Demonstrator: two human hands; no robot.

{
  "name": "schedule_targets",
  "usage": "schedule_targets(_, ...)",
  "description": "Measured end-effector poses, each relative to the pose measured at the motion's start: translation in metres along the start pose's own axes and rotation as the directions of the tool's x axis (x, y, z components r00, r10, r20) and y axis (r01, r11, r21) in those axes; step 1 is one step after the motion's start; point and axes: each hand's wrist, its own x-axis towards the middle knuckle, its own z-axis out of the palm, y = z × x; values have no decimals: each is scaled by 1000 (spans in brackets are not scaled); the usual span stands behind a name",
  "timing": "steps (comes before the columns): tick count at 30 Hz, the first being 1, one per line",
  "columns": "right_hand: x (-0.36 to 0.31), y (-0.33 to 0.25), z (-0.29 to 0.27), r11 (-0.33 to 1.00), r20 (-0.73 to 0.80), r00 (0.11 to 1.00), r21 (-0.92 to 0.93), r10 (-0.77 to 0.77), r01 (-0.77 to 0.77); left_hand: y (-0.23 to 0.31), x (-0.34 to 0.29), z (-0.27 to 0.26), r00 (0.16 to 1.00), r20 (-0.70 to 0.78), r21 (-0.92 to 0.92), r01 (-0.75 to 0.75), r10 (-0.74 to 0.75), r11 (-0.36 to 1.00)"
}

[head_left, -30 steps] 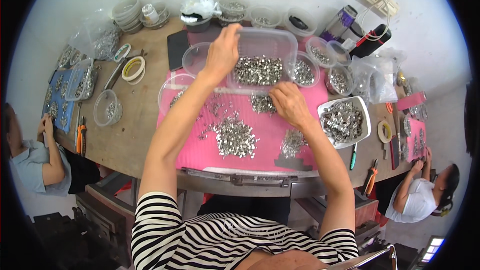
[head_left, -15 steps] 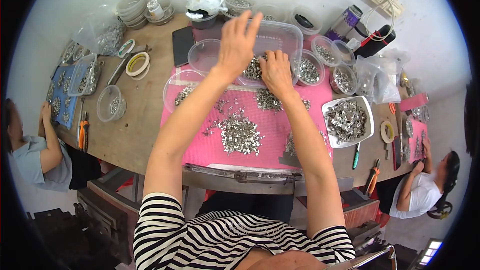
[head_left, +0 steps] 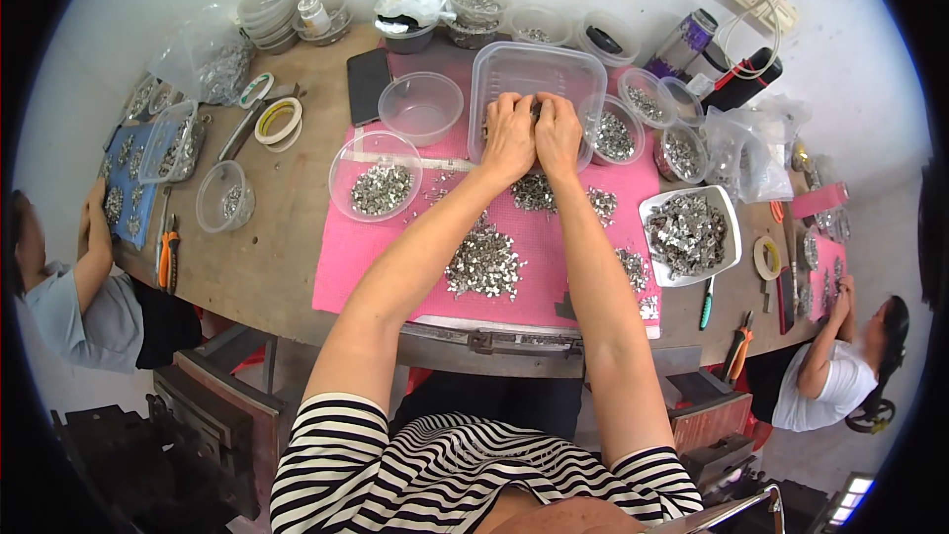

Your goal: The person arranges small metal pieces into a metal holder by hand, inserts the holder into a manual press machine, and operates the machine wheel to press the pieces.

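My left hand (head_left: pixel 509 133) and my right hand (head_left: pixel 560 132) sit side by side inside a clear rectangular plastic container (head_left: pixel 539 54) at the far side of a pink mat (head_left: pixel 371 262). The fingers of both curl down onto small silver metal parts, most of them hidden under the hands. The far half of the container looks bare. Loose heaps of the same parts (head_left: pixel 484 262) lie on the mat close to me. To the left of my hands are a round clear bowl with parts (head_left: pixel 381 186) and an empty round bowl (head_left: pixel 420 107).
A white square tray (head_left: pixel 689 234) heaped with parts lies to the right, with small round tubs (head_left: pixel 613 135) beside the container. Tape rolls (head_left: pixel 279 122), a black phone (head_left: pixel 368 84) and orange pliers (head_left: pixel 168 252) lie to the left. One person sits at the table's left end (head_left: pixel 69 287), another at its right (head_left: pixel 830 376).
My left hand came off the container's far rim and dropped inside. My right hand rose from the mat into the container beside it. The container now lies farther from me.
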Motion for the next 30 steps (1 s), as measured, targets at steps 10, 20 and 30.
schedule_targets(10, 2, -20, 27, 522, 72, 835, 750, 546, -406, 8, 26, 13, 815, 21, -671, 441, -579, 596)
schedule_targets(20, 27, -28, 14, 128, 270, 800, 910, 536, -393, 12, 66, 6, 622, 403, -915, 273, -671, -296)
schedule_targets(30, 2, -65, -33, 109, 248, 841, 935, 480, -337, 76, 42, -29, 643, 392, -919, 250, -658, -304)
